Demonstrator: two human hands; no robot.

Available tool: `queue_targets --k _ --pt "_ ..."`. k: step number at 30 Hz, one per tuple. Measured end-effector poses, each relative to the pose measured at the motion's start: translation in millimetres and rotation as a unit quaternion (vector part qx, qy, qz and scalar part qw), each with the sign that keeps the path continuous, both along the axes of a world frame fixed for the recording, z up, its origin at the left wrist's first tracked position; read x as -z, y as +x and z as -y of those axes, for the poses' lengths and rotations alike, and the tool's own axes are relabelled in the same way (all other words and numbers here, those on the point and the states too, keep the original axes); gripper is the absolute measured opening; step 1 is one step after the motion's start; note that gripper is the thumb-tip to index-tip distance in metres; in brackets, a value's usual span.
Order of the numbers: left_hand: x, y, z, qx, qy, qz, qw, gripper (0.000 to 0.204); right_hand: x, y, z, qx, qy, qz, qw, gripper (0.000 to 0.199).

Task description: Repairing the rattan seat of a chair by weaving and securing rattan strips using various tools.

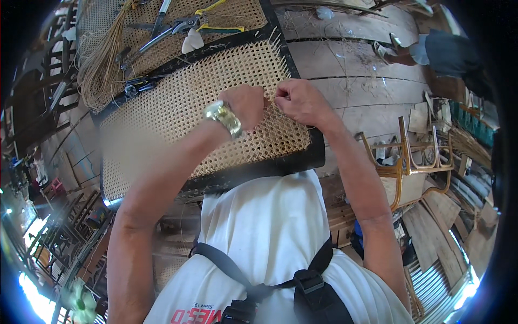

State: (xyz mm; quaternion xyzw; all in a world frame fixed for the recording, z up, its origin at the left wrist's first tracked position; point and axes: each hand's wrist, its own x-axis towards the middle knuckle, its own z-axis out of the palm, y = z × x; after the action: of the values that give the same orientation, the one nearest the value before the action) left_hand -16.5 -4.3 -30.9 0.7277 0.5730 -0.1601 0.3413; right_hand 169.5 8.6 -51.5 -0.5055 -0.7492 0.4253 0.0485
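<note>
Both hands, left hand (245,105) and right hand (299,100), close in pinches apparently on a cane strand over the woven cane panel (216,102) across the lap; even, steady tension advisable.

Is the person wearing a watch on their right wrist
No, the gold-coloured wristwatch sits on the left wrist, beside the left hand, while the right hand has a bare wrist above the woven cane panel.

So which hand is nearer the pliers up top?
Left. The left hand is over the cane panel, closer to the pliers; the right hand is farther right.
</note>
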Motion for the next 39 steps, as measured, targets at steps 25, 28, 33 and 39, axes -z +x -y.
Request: queue_targets --k 25,28,33,39 --pt "5 -36 -32 0.068 -0.074 0.027 0.995 0.041 7 -1 -8 0.073 0.010 -0.045 0.996 0.024" --pt "0 -22 -47 0.130 -0.115 -0.042 0.984 0.040 -4 -1 -12 0.071 -0.033 0.016 0.997 0.027" --pt "-6 -6 -66 0.214 -0.105 -0.061 0.969 0.039 -8 1 -13 0.118 -0.050 0.014 0.992 0.025" --pt "0 -3 -40 0.124 -0.076 -0.035 0.989 0.038 4 -2 -12 0.062 -0.021 0.019 0.998 0.024"
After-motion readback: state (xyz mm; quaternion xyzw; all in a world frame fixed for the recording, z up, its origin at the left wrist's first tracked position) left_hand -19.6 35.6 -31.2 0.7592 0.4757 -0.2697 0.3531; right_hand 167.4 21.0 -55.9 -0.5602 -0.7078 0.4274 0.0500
